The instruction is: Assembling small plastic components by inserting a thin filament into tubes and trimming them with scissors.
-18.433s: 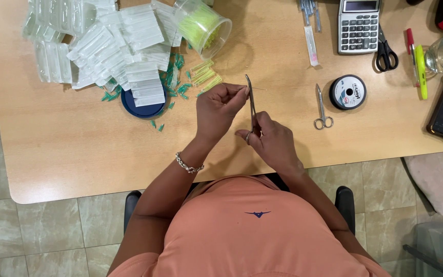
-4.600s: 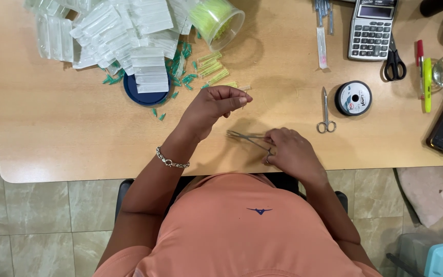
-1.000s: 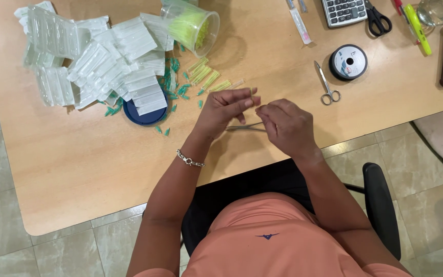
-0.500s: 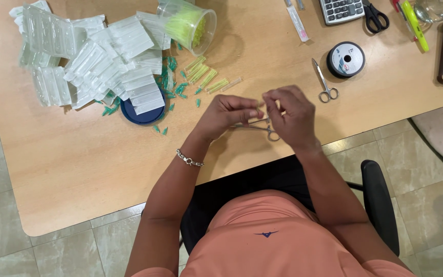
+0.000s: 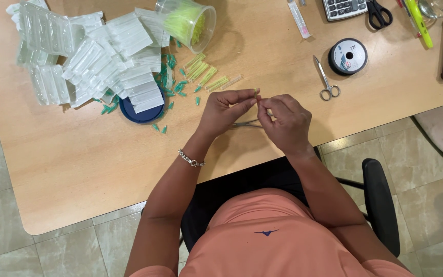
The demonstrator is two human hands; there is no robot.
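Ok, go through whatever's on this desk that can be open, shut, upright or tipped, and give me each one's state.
Left hand: pinching a tiny piece.
Right hand: fingertips meeting the left's, metal tool beneath.
Clear cup: tipped over, yellow-green sticks inside.
Small scissors: lying flat, blades shut.
Black scissors: shut.
Thread spool: flat on its side.

Wooden table (image 5: 78,169), clear packets (image 5: 93,61), small scissors (image 5: 326,79), thread spool (image 5: 348,56), calculator (image 5: 343,7)

Left hand (image 5: 225,109) and right hand (image 5: 284,120) meet fingertip to fingertip, both pinched, forearms angled inward.
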